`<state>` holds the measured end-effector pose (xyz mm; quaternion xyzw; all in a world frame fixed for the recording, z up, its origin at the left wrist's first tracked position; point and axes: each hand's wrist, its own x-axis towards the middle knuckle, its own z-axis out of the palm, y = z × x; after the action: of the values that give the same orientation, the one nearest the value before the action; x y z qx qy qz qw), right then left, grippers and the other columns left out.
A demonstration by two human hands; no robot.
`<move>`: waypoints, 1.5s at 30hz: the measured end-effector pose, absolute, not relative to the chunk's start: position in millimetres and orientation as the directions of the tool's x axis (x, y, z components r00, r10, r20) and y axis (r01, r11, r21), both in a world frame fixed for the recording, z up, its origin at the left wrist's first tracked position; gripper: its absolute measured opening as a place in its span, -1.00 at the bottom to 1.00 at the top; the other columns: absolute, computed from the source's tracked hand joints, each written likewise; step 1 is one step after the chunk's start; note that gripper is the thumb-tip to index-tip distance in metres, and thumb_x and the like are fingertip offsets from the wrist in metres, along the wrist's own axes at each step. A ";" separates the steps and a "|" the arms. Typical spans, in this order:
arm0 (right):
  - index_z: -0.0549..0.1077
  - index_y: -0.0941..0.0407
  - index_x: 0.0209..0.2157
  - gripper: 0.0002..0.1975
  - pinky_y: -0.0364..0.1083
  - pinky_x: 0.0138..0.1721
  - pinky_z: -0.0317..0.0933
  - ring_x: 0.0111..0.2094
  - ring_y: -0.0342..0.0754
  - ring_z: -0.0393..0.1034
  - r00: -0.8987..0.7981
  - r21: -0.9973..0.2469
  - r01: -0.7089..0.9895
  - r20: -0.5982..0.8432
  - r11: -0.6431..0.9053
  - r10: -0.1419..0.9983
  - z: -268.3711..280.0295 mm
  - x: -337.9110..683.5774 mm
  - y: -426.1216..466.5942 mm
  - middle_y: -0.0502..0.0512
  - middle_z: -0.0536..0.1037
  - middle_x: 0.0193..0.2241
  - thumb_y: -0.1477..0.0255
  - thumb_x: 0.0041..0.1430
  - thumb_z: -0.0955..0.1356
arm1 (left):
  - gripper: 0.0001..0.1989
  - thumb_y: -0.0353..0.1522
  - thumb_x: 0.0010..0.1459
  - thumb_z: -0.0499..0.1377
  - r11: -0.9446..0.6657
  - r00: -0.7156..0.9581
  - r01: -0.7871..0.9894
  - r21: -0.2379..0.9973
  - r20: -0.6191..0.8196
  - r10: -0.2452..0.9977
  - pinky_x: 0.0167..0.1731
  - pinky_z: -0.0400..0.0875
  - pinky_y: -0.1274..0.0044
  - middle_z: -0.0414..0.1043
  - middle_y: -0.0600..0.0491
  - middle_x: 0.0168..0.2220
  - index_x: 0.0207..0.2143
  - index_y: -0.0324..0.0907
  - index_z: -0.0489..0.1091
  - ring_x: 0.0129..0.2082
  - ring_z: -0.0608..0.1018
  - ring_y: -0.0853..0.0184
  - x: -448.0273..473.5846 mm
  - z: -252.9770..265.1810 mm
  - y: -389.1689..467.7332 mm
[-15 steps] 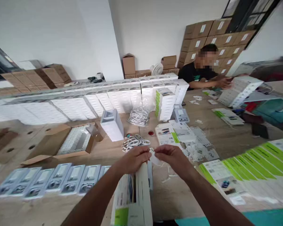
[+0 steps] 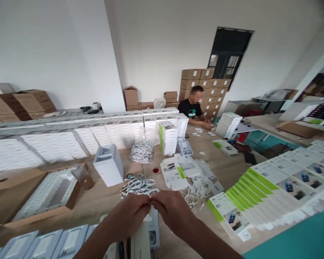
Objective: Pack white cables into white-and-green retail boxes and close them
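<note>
Your left hand and right hand meet fingertip to fingertip, pinched closed on what seems a small white piece, just before the pile of coiled white cables.

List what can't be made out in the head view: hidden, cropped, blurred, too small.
- Whatever the left hand and right hand pinch: hidden by the fingers.
- Open box under the hands: cut off by the bottom edge and covered by the forearms.
- Row of white boxes at left: motion blur, print unreadable.
- Flat cartons at right: labels too small to read.
- Co-worker's hands: too small to see what they hold.
</note>
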<state>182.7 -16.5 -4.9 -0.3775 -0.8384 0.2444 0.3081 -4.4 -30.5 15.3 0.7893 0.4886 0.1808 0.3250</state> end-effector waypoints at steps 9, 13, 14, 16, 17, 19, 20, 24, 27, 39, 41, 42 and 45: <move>0.57 0.06 -0.39 -0.80 -0.23 -0.45 0.12 -0.49 -0.18 0.36 -0.489 -0.856 0.340 0.193 0.390 0.851 -21.5 182.5 -22.3 -0.08 0.56 -0.52 0.54 0.10 0.30 | -0.79 -0.41 0.18 -0.01 -0.252 0.444 0.713 0.655 -0.144 0.884 -0.41 0.14 0.51 0.45 0.14 -0.46 -0.51 -0.15 0.28 -0.41 0.43 0.35 -1.4 12.0 -36.8; 0.59 0.09 -0.42 -0.79 -0.23 -0.51 0.11 -0.53 -0.18 0.35 -0.427 -0.902 0.315 0.144 0.296 0.893 -38.5 180.5 -18.7 -0.06 0.56 -0.54 0.54 0.03 0.30 | -0.78 -0.40 0.17 0.00 -0.244 0.442 0.715 0.655 -0.152 0.884 -0.42 0.13 0.53 0.40 0.16 -0.49 -0.54 -0.16 0.23 -0.43 0.39 0.38 0.4 6.3 -34.2; 0.59 0.10 -0.43 -0.80 -0.23 -0.52 0.11 -0.53 -0.17 0.35 -0.415 -0.913 0.309 0.123 0.267 0.901 -42.2 180.2 -17.3 -0.05 0.56 -0.55 0.53 0.02 0.30 | -0.77 -0.39 0.18 0.00 -0.245 0.449 0.710 0.660 -0.157 0.879 -0.42 0.13 0.54 0.38 0.17 -0.50 -0.55 -0.16 0.22 -0.44 0.38 0.39 0.4 4.2 -33.0; 0.59 0.12 -0.43 -0.80 -0.22 -0.52 0.12 -0.54 -0.16 0.36 -0.406 -0.936 0.287 0.073 0.203 0.911 -48.1 180.3 -14.8 -0.04 0.56 -0.56 0.53 0.01 0.31 | -0.76 -0.39 0.18 0.00 -0.240 0.459 0.702 0.671 -0.169 0.872 -0.43 0.12 0.54 0.35 0.18 -0.53 -0.56 -0.17 0.20 -0.45 0.35 0.40 0.1 0.5 -30.2; 0.59 0.12 -0.43 -0.81 -0.22 -0.52 0.14 -0.53 -0.16 0.38 -0.410 -0.945 0.275 0.054 0.180 0.910 -50.0 180.6 -13.8 -0.03 0.57 -0.55 0.52 0.01 0.31 | -0.76 -0.39 0.18 0.01 -0.233 0.460 0.700 0.675 -0.176 0.870 -0.44 0.11 0.54 0.34 0.19 -0.53 -0.56 -0.17 0.21 -0.46 0.34 0.41 0.0 -0.6 -28.8; 0.60 0.12 -0.40 -0.82 -0.22 -0.48 0.18 -0.49 -0.14 0.41 -0.433 -0.954 0.253 0.034 0.157 0.901 -51.2 181.9 -12.3 -0.02 0.59 -0.52 0.48 0.04 0.32 | -0.77 -0.39 0.18 0.02 -0.224 0.455 0.697 0.681 -0.179 0.872 -0.43 0.11 0.55 0.34 0.19 -0.54 -0.55 -0.17 0.25 -0.46 0.34 0.42 -0.4 -0.9 -26.4; 0.60 0.11 -0.39 -0.82 -0.21 -0.45 0.20 -0.47 -0.13 0.43 -0.449 -0.955 0.248 0.034 0.161 0.893 -50.6 182.9 -11.5 -0.02 0.60 -0.50 0.45 0.07 0.33 | -0.77 -0.39 0.18 0.02 -0.225 0.454 0.695 0.683 -0.175 0.873 -0.43 0.12 0.55 0.35 0.19 -0.53 -0.55 -0.17 0.27 -0.46 0.35 0.42 -0.6 -0.3 -25.2; 0.60 0.09 -0.37 -0.82 -0.21 -0.42 0.19 -0.46 -0.14 0.42 -0.493 -0.943 0.272 0.034 0.191 0.870 -44.6 187.6 -5.4 -0.04 0.59 -0.51 0.40 0.12 0.33 | -0.78 -0.40 0.18 0.02 -0.246 0.492 0.675 0.696 -0.175 0.853 -0.41 0.14 0.55 0.34 0.18 -0.53 -0.52 -0.17 0.32 -0.45 0.37 0.42 -1.5 2.9 -18.5; 0.60 0.07 -0.39 -0.82 -0.21 -0.47 0.15 -0.49 -0.16 0.38 -0.493 -0.926 0.315 0.029 0.209 0.870 -41.7 188.1 -1.4 -0.07 0.57 -0.54 0.43 0.11 0.33 | -0.79 -0.41 0.16 0.03 -0.228 0.500 0.669 0.707 -0.201 0.843 -0.44 0.14 0.57 0.33 0.18 -0.55 -0.52 -0.17 0.34 -0.47 0.35 0.43 -2.2 3.3 -14.0; 0.53 0.15 -0.34 -0.79 -0.14 -0.41 0.39 -0.43 -0.06 0.54 -0.400 -0.961 0.253 -0.211 -0.113 0.892 -111.2 203.2 40.6 0.05 0.63 -0.46 0.42 0.07 0.28 | -0.73 -0.30 0.15 0.05 -0.041 0.417 0.606 0.795 -0.273 0.867 -0.47 0.15 0.53 0.24 0.17 -0.59 -0.60 -0.17 0.26 -0.52 0.29 0.40 -23.0 -20.3 16.1; 0.54 0.18 -0.32 -0.77 -0.17 -0.44 0.36 -0.48 -0.10 0.52 -0.279 -0.873 0.464 -0.307 -0.152 0.910 -144.6 223.1 56.6 0.07 0.64 -0.46 0.44 0.08 0.27 | -0.73 -0.27 0.15 0.05 0.051 0.360 0.571 0.820 -0.305 0.882 -0.48 0.17 0.53 0.30 0.15 -0.58 -0.58 -0.17 0.29 -0.53 0.31 0.39 -30.2 -29.1 22.3; 0.54 0.19 -0.33 -0.77 -0.17 -0.45 0.34 -0.50 -0.11 0.51 -0.218 -0.818 0.549 -0.336 -0.170 0.916 -161.3 234.2 63.9 0.09 0.64 -0.47 0.45 0.08 0.26 | -0.72 -0.25 0.15 0.06 0.090 0.332 0.552 0.829 -0.317 0.888 -0.48 0.18 0.52 0.32 0.15 -0.57 -0.57 -0.17 0.30 -0.54 0.32 0.39 -33.3 -34.4 25.4; 0.55 0.22 -0.47 -0.74 -0.15 -0.43 0.28 -0.49 -0.08 0.48 -0.096 -0.674 0.709 -0.380 -0.205 0.920 -201.3 265.2 81.0 0.14 0.61 -0.53 0.41 0.12 0.27 | -0.70 -0.20 0.16 0.06 0.153 0.277 0.521 0.840 -0.336 0.900 -0.48 0.18 0.52 0.34 0.14 -0.56 -0.55 -0.18 0.31 -0.54 0.33 0.38 -38.9 -51.7 34.0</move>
<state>265.2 81.0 -201.3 -0.6599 -0.6173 0.4085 0.1289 -38.9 34.0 -51.7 0.6227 0.5705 0.1893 0.5009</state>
